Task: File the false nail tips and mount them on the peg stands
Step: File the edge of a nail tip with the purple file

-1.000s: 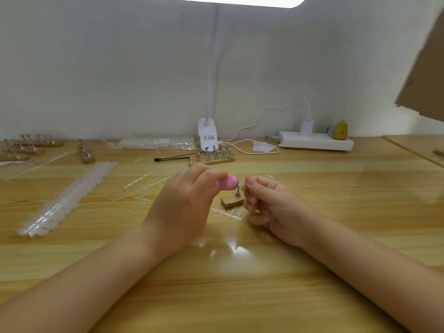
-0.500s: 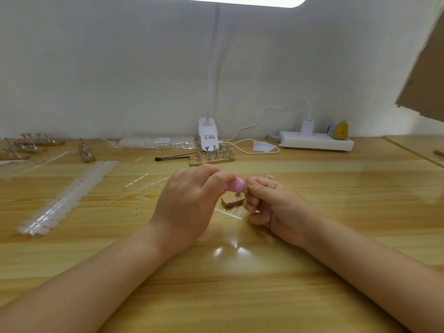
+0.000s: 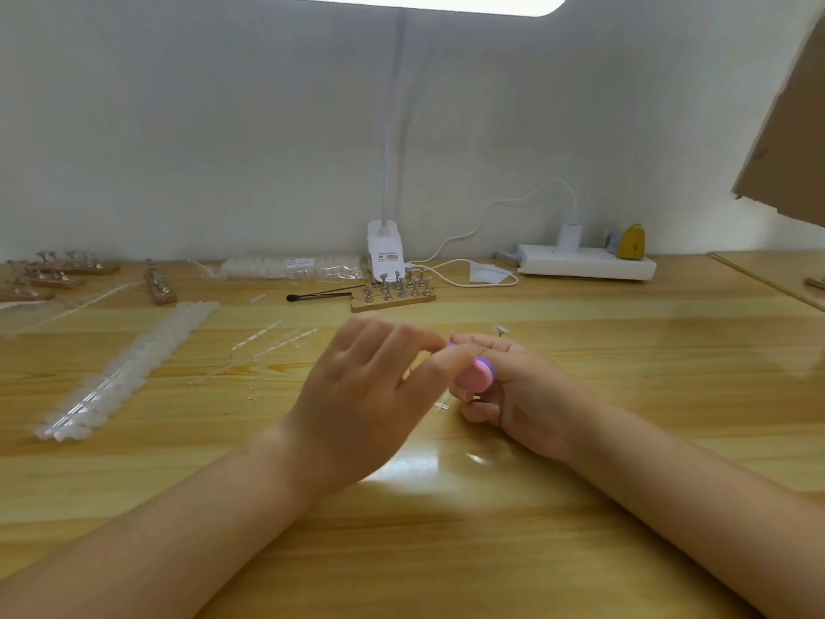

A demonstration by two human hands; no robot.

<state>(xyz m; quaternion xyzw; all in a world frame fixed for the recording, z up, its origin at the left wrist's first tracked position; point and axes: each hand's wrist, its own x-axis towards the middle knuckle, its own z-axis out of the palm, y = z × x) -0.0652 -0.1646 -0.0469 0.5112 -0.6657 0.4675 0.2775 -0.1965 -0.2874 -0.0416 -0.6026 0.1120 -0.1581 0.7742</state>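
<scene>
**Hands at work on one tip, most of the stock untouched**

The left hand (image 3: 357, 395) pinches a small pink file block (image 3: 477, 376) between thumb and forefinger, its other fingers spread loosely above. The right hand (image 3: 504, 386) is curled with its fingertips drawn in against the block; it seems to hold a nail tip there, but the tip itself is too small and too hidden to make out. Both hands hover just above the desk (image 3: 625, 373), near its middle.

By this reading the filing step is under way on a single piece, and mounting has not yet come for it.

As for what remains: a long strip of false nail tips (image 3: 129, 373) lies on the left of the desk, seemingly whole. A clear packet of more tips (image 3: 290, 266) sits at the back by the lamp base (image 3: 385, 252). Bare plastic sprues (image 3: 268, 346) lie scattered between strip and hands, which suggests some tips have been taken off.

A wooden peg stand (image 3: 393, 293) stands behind the hands; whether its pegs carry tips I cannot tell. More peg stands (image 3: 58, 272) rest at the far left, equally hard to read. One loose peg (image 3: 500, 329) stands just beyond the right hand.

My judgement: early in the job, with much filing and mounting left.
</scene>
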